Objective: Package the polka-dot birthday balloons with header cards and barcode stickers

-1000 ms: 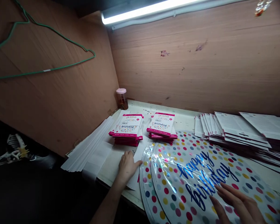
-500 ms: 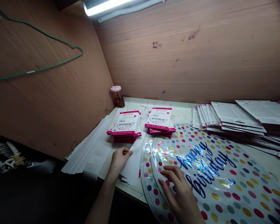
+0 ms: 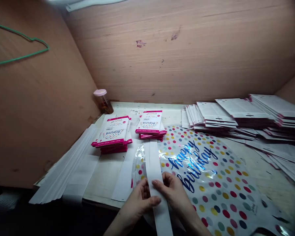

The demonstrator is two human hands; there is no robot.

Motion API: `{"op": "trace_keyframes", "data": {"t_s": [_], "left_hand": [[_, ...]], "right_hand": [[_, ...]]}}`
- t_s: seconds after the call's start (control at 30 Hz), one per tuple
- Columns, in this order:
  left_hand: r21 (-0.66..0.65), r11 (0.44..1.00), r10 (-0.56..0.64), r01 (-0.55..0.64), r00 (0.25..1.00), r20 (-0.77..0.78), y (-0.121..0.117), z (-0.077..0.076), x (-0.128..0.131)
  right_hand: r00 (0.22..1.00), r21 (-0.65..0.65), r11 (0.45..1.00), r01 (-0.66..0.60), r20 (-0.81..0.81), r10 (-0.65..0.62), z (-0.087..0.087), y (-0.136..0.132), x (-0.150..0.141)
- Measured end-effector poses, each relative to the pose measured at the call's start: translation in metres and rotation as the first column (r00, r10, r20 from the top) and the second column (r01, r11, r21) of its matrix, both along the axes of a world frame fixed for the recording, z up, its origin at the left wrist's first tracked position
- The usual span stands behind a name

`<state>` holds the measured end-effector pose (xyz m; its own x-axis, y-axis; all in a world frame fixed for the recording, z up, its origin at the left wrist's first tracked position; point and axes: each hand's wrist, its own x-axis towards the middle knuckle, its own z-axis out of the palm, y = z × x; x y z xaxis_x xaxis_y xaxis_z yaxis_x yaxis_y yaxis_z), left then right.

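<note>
A long white paper strip is held upright between my two hands, above the foil balloon. My left hand pinches its left edge, thumb lying across the front. My right hand grips the right edge, with its thumb on the strip's face. Beneath lies a flat round foil balloon with coloured dots and blue "happy birthday" lettering. Just beyond the hands sit two stacks of pink-and-white packets, a left stack and a right stack, both marked "birthday".
A fanned pile of white paper strips lies at the table's left edge. Printed white packets are heaped at the back right. A lidded jar stands in the back left corner. Wooden panels enclose the table; a green hanger hangs left.
My left hand has lifted a paper strip off the table and brought it right, over the balloon. My right hand has closed on it too. The view has turned to the right.
</note>
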<state>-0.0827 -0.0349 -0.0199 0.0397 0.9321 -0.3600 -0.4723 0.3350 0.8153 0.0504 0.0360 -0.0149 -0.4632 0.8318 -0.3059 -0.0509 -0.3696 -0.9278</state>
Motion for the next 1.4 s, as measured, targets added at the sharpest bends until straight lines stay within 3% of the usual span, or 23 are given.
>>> {"op": "trace_keyframes", "data": {"t_s": [0.13,0.23,0.33,0.4,0.47,0.53,0.57,0.6,0.63,0.7,0.73,0.77,0.83,0.97,1.1,1.17,1.3,1.33,1.4], "left_hand": [[0.006,1.000,-0.006,0.006,0.999,0.052,0.029,-0.004,0.034],[-0.005,0.999,-0.043,0.043,0.997,0.064,0.064,-0.005,0.056],[-0.085,0.993,-0.081,0.077,0.996,-0.047,0.094,-0.008,0.066],[-0.136,0.984,-0.131,0.114,0.984,-0.119,0.107,-0.009,0.065],[-0.148,0.972,-0.204,0.181,0.966,-0.157,0.113,-0.008,0.063],[-0.124,0.959,-0.273,0.253,0.946,-0.177,0.112,-0.004,0.063],[-0.107,0.952,-0.303,0.288,0.935,-0.185,0.110,-0.001,0.064],[-0.087,0.946,-0.323,0.312,0.927,-0.189,0.107,0.002,0.067],[-0.068,0.944,-0.331,0.324,0.924,-0.192,0.104,0.004,0.070],[-0.036,0.951,-0.307,0.307,0.927,-0.213,0.099,0.008,0.078],[-0.024,0.959,-0.281,0.283,0.931,-0.233,0.097,0.008,0.081],[-0.013,0.966,-0.253,0.258,0.933,-0.255,0.095,0.008,0.083],[0.001,0.972,-0.224,0.233,0.936,-0.272,0.094,0.005,0.082],[-0.025,0.981,-0.194,0.193,0.957,-0.218,0.098,-0.006,0.064],[-0.067,0.996,-0.073,0.058,0.965,-0.250,0.103,-0.017,0.038],[-0.102,0.995,-0.053,0.024,0.955,-0.292,0.104,-0.021,0.028],[-0.116,0.993,-0.044,0.012,0.958,-0.285,0.106,-0.024,0.021],[-0.115,0.993,-0.040,0.005,0.954,-0.299,0.107,-0.024,0.021],[-0.106,0.994,-0.029,-0.009,0.937,-0.349,0.108,-0.022,0.024]], "right_hand": [[0.998,0.009,0.999,-0.035,0.050,0.035,0.003,0.001,0.047],[0.972,0.102,0.987,0.128,0.184,-0.145,-0.001,0.012,0.081],[0.864,0.236,0.939,0.252,0.381,-0.328,-0.010,0.032,0.117],[0.741,0.290,0.927,0.240,0.562,-0.368,-0.013,0.045,0.139],[0.537,0.370,0.906,0.204,0.732,-0.420,-0.011,0.056,0.156],[0.288,0.534,0.826,0.181,0.774,-0.564,-0.005,0.059,0.162],[0.221,0.611,0.771,0.176,0.739,-0.636,-0.001,0.058,0.160],[0.232,0.651,0.736,0.186,0.698,-0.677,0.004,0.056,0.156],[0.335,0.638,0.741,0.209,0.665,-0.667,0.007,0.052,0.149],[0.699,0.443,0.865,0.238,0.540,-0.469,0.011,0.046,0.132],[0.836,0.313,0.923,0.223,0.426,-0.346,0.012,0.043,0.124],[0.910,0.206,0.956,0.208,0.318,-0.266,0.011,0.042,0.116],[0.947,0.099,0.971,0.217,0.219,-0.234,0.006,0.042,0.104],[0.894,0.211,0.958,0.196,0.362,-0.263,-0.004,0.053,0.095],[0.783,0.327,0.922,0.208,0.509,-0.358,-0.005,0.066,0.098],[0.659,0.412,0.879,0.239,0.597,-0.458,-0.003,0.071,0.105],[0.234,0.535,0.792,0.294,0.764,-0.602,-0.003,0.079,0.131],[0.190,0.530,0.789,0.311,0.779,-0.598,-0.004,0.080,0.139],[0.230,0.493,0.799,0.344,0.781,-0.581,-0.008,0.083,0.153]]}}
